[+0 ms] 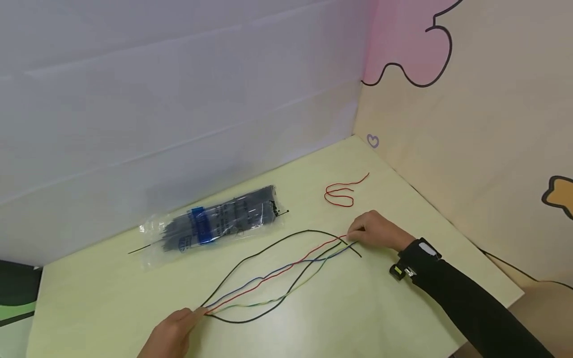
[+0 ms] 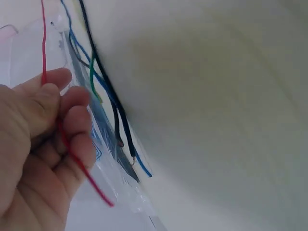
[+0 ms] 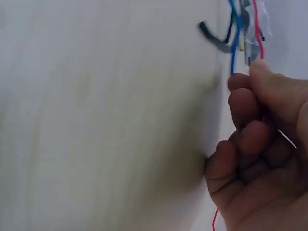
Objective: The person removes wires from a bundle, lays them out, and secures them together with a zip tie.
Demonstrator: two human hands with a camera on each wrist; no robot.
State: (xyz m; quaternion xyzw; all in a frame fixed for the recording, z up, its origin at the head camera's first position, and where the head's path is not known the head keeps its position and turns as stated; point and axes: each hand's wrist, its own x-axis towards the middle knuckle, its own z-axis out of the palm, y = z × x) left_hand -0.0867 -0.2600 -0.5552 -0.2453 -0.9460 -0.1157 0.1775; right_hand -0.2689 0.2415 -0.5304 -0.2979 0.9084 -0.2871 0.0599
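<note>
Between my two hands a red wire (image 1: 282, 272) stretches across the table. Thumb and fingers of my left hand (image 1: 172, 330) pinch its near-left end, whose tip hangs past the fingers in the left wrist view. My right hand (image 1: 376, 229) pinches the far end between thumb and index finger. Alongside lie a blue wire (image 1: 241, 286), a yellow-green wire (image 1: 248, 305) and two black wires, one bowed toward the back (image 1: 255, 254), one toward the front (image 1: 239, 322). In the right wrist view the blue wire (image 3: 236, 43) reaches the index fingertip; whether it is gripped is unclear.
A clear plastic bag (image 1: 233, 221) of black cable ties lies behind the wires, one tie sticking out at its left. Another red wire (image 1: 344, 205), loosely bent, lies beyond my right hand. Walls stand along the back and right of the pale table (image 1: 89, 288).
</note>
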